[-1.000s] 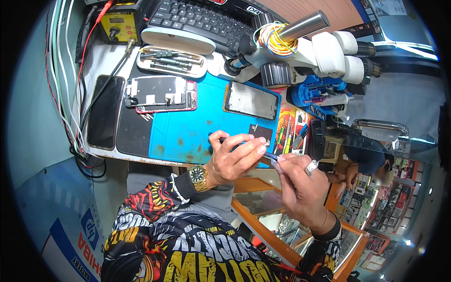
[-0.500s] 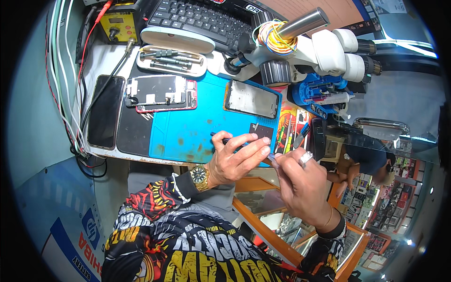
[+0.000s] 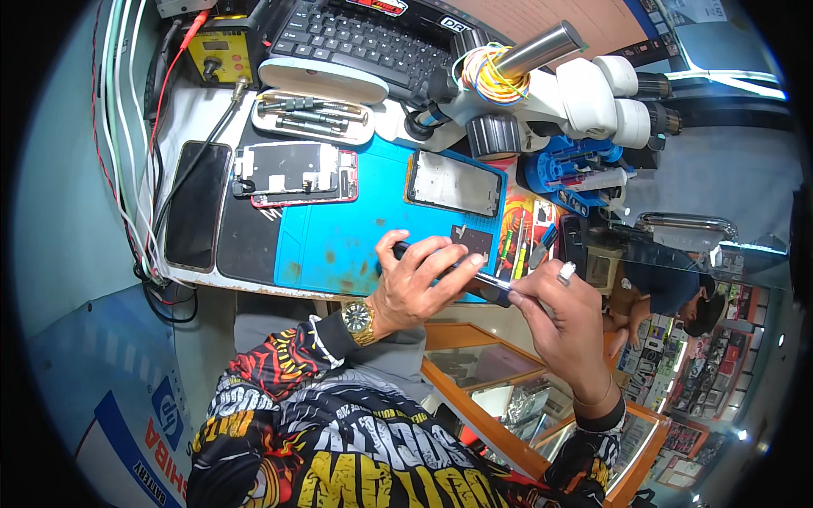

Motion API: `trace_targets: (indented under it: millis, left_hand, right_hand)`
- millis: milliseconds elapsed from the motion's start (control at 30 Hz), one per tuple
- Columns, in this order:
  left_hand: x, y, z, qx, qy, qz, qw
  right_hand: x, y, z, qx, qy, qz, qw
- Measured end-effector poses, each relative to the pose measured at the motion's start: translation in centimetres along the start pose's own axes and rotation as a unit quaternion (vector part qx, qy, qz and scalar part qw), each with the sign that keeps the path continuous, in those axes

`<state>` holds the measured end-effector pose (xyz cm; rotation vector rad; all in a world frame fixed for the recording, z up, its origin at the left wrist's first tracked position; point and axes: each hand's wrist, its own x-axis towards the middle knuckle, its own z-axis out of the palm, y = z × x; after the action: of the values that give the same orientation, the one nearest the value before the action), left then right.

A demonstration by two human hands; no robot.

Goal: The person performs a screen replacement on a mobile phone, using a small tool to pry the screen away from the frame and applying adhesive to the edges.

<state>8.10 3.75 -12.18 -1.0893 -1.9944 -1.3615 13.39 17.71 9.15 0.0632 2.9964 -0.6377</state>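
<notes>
My left hand [image 3: 423, 284] is closed round a slim dark phone [image 3: 489, 289], held tilted above the front edge of the blue work mat [image 3: 339, 224]. Its fingers lie across the phone and cover much of it. At the phone's right end, the fingers of my right hand [image 3: 555, 317] pinch together against its edge; whether they hold anything small is hidden. Beyond my hands, a phone screen part [image 3: 455, 182] with a silver back rests on the mat. A small dark square plate [image 3: 470, 241] lies close to my left fingertips.
An opened red-edged phone [image 3: 347, 182] and a dark phone [image 3: 196, 207] lie to the left. Behind stand a case of screwdrivers [image 3: 309, 118], a keyboard [image 3: 356, 46], a microscope [image 3: 584, 97] and a blue tool holder [image 3: 567, 165]. Another person [image 3: 660, 292] is at the right.
My right hand has shifted slightly right and down, still at the phone's end. More of the phone's edge shows between my hands. The left hand has hardly moved.
</notes>
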Motion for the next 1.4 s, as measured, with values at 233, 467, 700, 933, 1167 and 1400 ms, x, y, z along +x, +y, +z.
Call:
trace_targets:
  millis: [233, 467, 700, 933, 1167, 1400]
  left_hand:
    - [-0.1, 0.3, 0.3, 0.013, 0.027, -0.028, 0.999]
    - [-0.7, 0.1, 0.2, 0.029, 0.038, -0.014, 0.999]
    - [-0.6, 0.2, 0.5, 0.023, 0.038, -0.011, 0.999]
    - [-0.5, 0.3, 0.1, 0.034, 0.023, 0.014, 0.999]
    - [-0.7, -0.2, 0.4, -0.014, 0.077, -0.016, 0.997]
    - [-0.2, -0.8, -1.0, -0.07, 0.056, -0.047, 0.995]
  right_hand:
    - [-1.5, 0.9, 0.7, 0.013, 0.032, -0.038, 0.999]
    - [-1.1, 0.8, 1.6, 0.007, 0.051, -0.072, 0.996]
    - [-1.1, 1.0, 1.8, -0.007, 0.05, -0.081, 0.995]
    - [-0.1, 0.3, 2.7, -0.009, 0.01, -0.091, 0.996]
    - [-0.2, -0.6, 0.9, -0.011, 0.005, -0.07, 0.997]
    - [0.1, -0.6, 0.2, 0.029, -0.019, -0.107, 0.994]
